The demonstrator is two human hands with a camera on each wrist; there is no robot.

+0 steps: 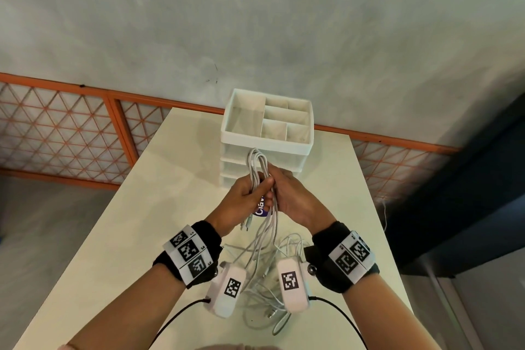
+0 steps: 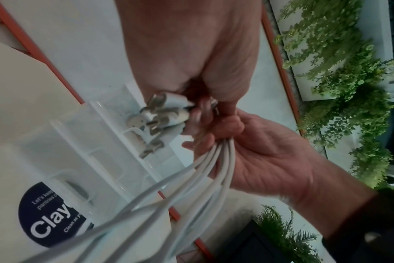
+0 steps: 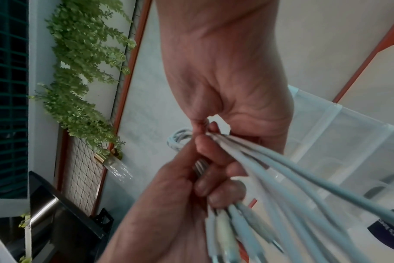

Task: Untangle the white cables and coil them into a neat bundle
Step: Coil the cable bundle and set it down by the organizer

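Observation:
Several white cables (image 1: pixel 257 163) are folded into a loop that stands up above my two hands. My left hand (image 1: pixel 254 189) grips the bundle from the left, with the cables' metal plugs (image 2: pixel 156 115) sticking out below its fingers. My right hand (image 1: pixel 279 180) pinches the same bundle from the right, close against the left hand. Below the hands the cable strands (image 2: pixel 216 165) hang down to a loose tangle (image 1: pixel 267 284) lying on the table between my wrists. In the right wrist view the loop (image 3: pixel 177 140) shows past the fingers.
A white drawer organiser (image 1: pixel 267 142) with open top compartments stands just behind the hands; it carries a dark round label (image 2: pixel 50 218). The pale table (image 1: pixel 170 207) ends close on both sides. An orange-framed mesh railing (image 1: pixel 71 128) runs behind it.

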